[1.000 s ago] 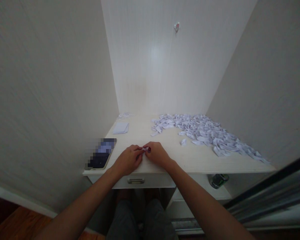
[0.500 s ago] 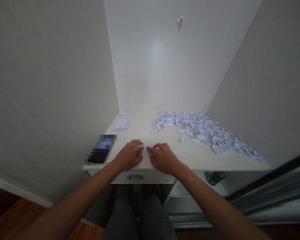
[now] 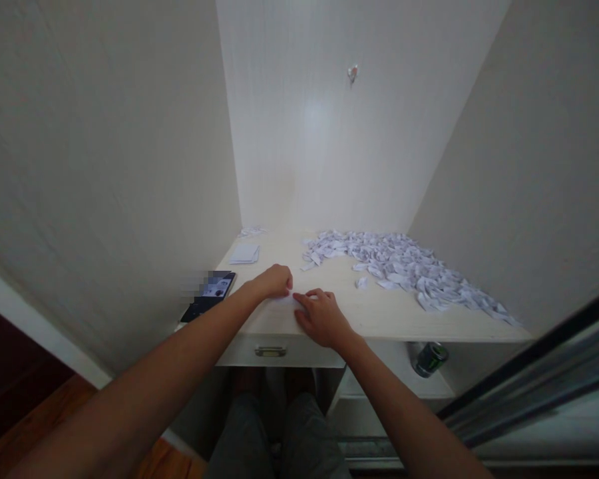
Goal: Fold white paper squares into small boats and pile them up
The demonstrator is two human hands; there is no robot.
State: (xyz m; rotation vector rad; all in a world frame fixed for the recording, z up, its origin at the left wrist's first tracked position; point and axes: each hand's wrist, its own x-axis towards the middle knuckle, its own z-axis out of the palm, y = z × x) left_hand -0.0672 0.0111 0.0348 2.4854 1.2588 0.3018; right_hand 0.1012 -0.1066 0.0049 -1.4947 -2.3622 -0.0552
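Observation:
My left hand [image 3: 278,280] is curled into a fist over the desk, its lower edge against a small white slip of paper [image 3: 281,297]. Most of the slip is hidden beneath this hand. My right hand [image 3: 323,317] rests just to the right, its index fingertip at the slip's right end. The right thumb stands apart from the index finger, and the other fingers are bent. Beyond and right of my hands lies a large pile of folded paper strips [image 3: 397,259]. One loose folded piece [image 3: 361,283] lies near the pile's front.
A stack of white paper sheets [image 3: 244,253] lies at the back left, with thin paper scraps [image 3: 251,231] behind it. A phone [image 3: 209,296] sits at the desk's left edge. Below, a dark can [image 3: 430,359] stands on a shelf. Walls [image 3: 289,133] enclose the desk [image 3: 379,318].
My left hand has turned from bent, spread fingers into a fist and risen slightly over the slip. The right hand has stayed nearly in place. The view has shifted a little.

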